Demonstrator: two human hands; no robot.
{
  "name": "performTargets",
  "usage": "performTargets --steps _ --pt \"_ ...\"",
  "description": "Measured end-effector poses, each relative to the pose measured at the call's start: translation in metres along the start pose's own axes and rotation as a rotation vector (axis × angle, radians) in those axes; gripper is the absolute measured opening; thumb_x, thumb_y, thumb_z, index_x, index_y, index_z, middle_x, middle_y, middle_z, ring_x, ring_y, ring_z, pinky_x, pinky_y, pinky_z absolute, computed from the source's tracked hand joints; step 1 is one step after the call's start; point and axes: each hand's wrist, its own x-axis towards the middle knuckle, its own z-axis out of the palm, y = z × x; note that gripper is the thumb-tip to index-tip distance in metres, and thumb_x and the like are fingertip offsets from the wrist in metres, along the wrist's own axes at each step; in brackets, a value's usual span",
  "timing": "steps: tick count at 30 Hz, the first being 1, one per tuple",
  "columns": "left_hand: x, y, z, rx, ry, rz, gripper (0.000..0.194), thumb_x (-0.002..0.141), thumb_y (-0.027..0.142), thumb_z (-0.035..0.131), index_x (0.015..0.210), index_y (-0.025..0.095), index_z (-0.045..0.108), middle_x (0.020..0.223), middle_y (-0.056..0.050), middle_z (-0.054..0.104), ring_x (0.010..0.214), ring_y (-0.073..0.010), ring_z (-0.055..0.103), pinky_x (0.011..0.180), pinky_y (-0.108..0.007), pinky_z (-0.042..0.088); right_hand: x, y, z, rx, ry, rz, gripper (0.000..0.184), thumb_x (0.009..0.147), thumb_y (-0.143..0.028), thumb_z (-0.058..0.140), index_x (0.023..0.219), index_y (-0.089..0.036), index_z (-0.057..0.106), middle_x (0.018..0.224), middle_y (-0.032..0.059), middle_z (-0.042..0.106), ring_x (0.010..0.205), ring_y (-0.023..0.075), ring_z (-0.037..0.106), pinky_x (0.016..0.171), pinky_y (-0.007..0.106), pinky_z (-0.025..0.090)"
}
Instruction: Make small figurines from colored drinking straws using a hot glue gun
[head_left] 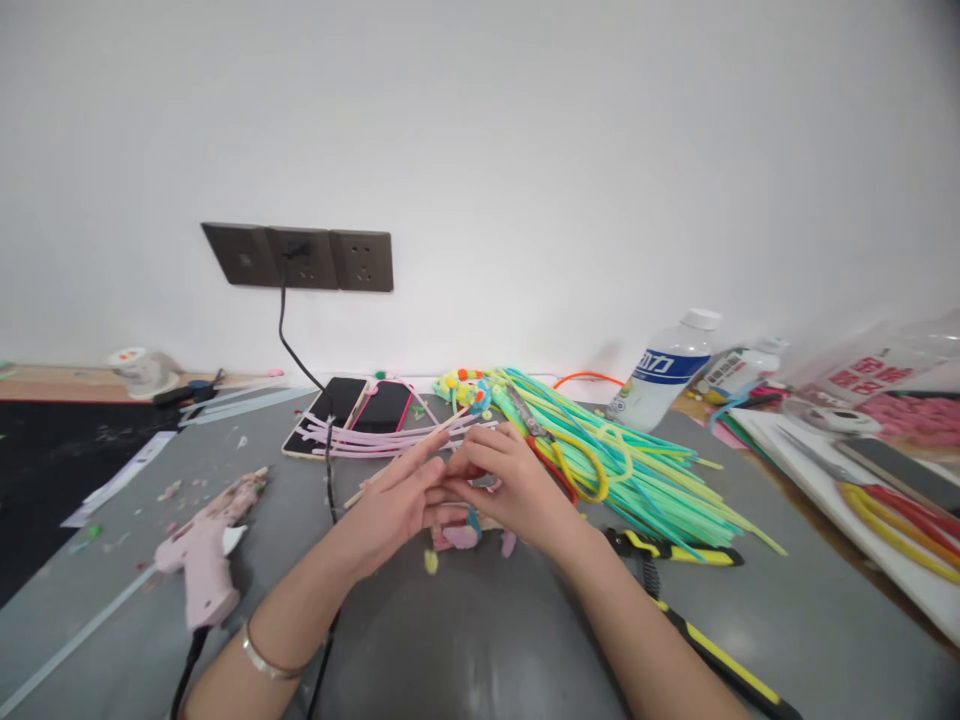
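My left hand (401, 505) and my right hand (508, 482) meet at the fingertips over the middle of the table. My right fingers are bent into a pinch. The left fingers are fairly straight and close around the same spot; what sits between the hands is small and mostly hidden. A thin pale stick (452, 421) shows above the left fingers. Just beneath the hands lie pink and lilac fuzzy pieces (460, 537) with a bit of blue, and a small yellow tuft (430, 562).
Behind lie lilac pipe cleaners (360, 440), two phones (382, 405), and green and yellow pipe cleaners (660, 490) under yellow-handled scissors (592, 470). A pink glue gun (202, 550) lies left, yellow-black pliers (712, 650) right. A bottle (664, 370) leans near the wall.
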Motion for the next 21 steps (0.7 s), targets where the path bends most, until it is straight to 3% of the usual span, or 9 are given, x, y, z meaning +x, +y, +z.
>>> performTargets --steps 4,7,10,12,14,18,21 --pt "0.006 0.004 0.000 -0.047 0.025 0.065 0.044 0.093 0.037 0.063 0.130 0.014 0.058 0.111 -0.015 0.073 0.095 -0.0219 0.070 0.087 -0.036 0.055 0.001 0.000 0.003 0.016 0.033 0.064 0.013 0.089 -0.008 0.059 0.086 -0.019 0.065 0.077 0.0001 0.061 0.075 0.0164 0.056 0.077 0.032 0.036" --pt "0.008 0.008 -0.004 -0.027 0.094 0.140 0.037 0.091 0.035 0.066 0.122 0.015 0.062 0.107 -0.013 0.074 0.096 -0.0222 0.070 0.085 -0.034 0.054 0.000 -0.007 -0.003 0.238 -0.035 0.151 0.007 0.089 -0.016 0.062 0.085 -0.019 0.066 0.074 0.0005 0.061 0.069 0.0152 0.056 0.068 0.027 0.040" --pt "0.008 0.010 -0.007 0.023 0.133 0.153 0.036 0.088 0.037 0.068 0.117 0.016 0.065 0.106 -0.012 0.074 0.095 -0.0217 0.070 0.081 -0.031 0.053 -0.006 -0.022 -0.007 0.542 -0.436 0.333 0.011 0.083 -0.027 0.074 0.082 -0.019 0.066 0.062 -0.0043 0.060 0.054 0.0116 0.056 0.053 0.022 0.041" --pt "0.008 0.010 -0.008 0.065 0.139 0.153 0.038 0.087 0.041 0.069 0.115 0.015 0.067 0.103 -0.012 0.074 0.093 -0.0208 0.069 0.078 -0.029 0.052 -0.011 -0.032 -0.004 0.575 -0.733 0.471 0.015 0.077 -0.024 0.079 0.081 -0.020 0.065 0.054 -0.0076 0.057 0.043 0.0096 0.054 0.045 0.019 0.039" --pt "0.008 0.008 -0.009 0.100 0.124 0.161 0.040 0.085 0.045 0.070 0.112 0.015 0.068 0.101 -0.010 0.074 0.092 -0.0198 0.068 0.076 -0.028 0.051 -0.017 -0.040 0.002 0.507 -0.867 0.561 0.016 0.076 -0.014 0.076 0.080 -0.021 0.062 0.049 -0.0100 0.054 0.034 0.0076 0.048 0.038 0.018 0.033" --pt "0.008 0.006 -0.010 0.151 0.113 0.193 0.043 0.082 0.050 0.071 0.108 0.016 0.071 0.099 -0.009 0.074 0.092 -0.0194 0.067 0.075 -0.027 0.050 -0.021 -0.045 0.011 0.441 -0.871 0.557 0.019 0.075 -0.003 0.063 0.073 -0.021 0.056 0.044 -0.0111 0.049 0.031 0.0063 0.045 0.036 0.016 0.030" --pt "0.009 0.006 -0.011 0.198 0.127 0.224 0.039 0.082 0.050 0.070 0.103 0.017 0.073 0.095 -0.007 0.073 0.089 -0.0179 0.067 0.074 -0.026 0.050 -0.017 -0.041 0.005 0.640 -0.834 0.551 0.015 0.081 -0.011 0.063 0.074 -0.020 0.054 0.049 -0.0095 0.053 0.034 0.0056 0.047 0.037 0.015 0.034"
